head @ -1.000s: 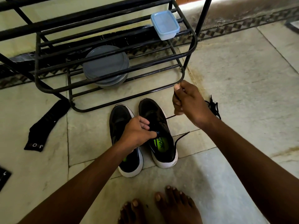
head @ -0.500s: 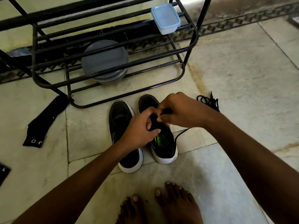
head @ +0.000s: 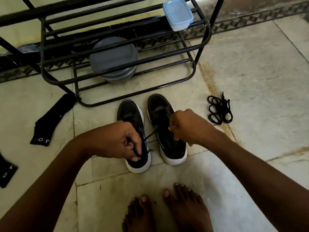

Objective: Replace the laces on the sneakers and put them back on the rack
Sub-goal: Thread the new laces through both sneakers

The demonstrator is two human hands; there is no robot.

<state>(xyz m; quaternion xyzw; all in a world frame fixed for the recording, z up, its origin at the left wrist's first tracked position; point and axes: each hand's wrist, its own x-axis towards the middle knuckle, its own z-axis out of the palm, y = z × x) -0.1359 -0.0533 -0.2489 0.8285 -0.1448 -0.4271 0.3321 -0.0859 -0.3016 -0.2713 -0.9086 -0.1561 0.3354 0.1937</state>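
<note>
Two black sneakers with white soles stand side by side on the floor, the left sneaker (head: 132,114) and the right sneaker (head: 160,111), toes toward the black metal rack (head: 192,76). My left hand (head: 120,141) hovers over the left sneaker's heel and pinches the end of a black lace (head: 150,134) that runs taut to the right sneaker's eyelets. My right hand (head: 187,128) is curled over the right sneaker's tongue and grips the shoe's opening or the lace there. A coiled black spare lace (head: 219,110) lies on the floor to the right.
A grey round lidded container (head: 113,59) sits on the rack's bottom shelf, a pale blue box (head: 178,14) on the shelf above. Black socks (head: 51,119) lie on the floor at left, another (head: 6,171) at the left edge. My bare feet (head: 167,210) stand just behind the sneakers.
My right hand came down from holding the lace high near the rack to the right sneaker. My left hand drew the lace end back toward me, over the left sneaker's heel.
</note>
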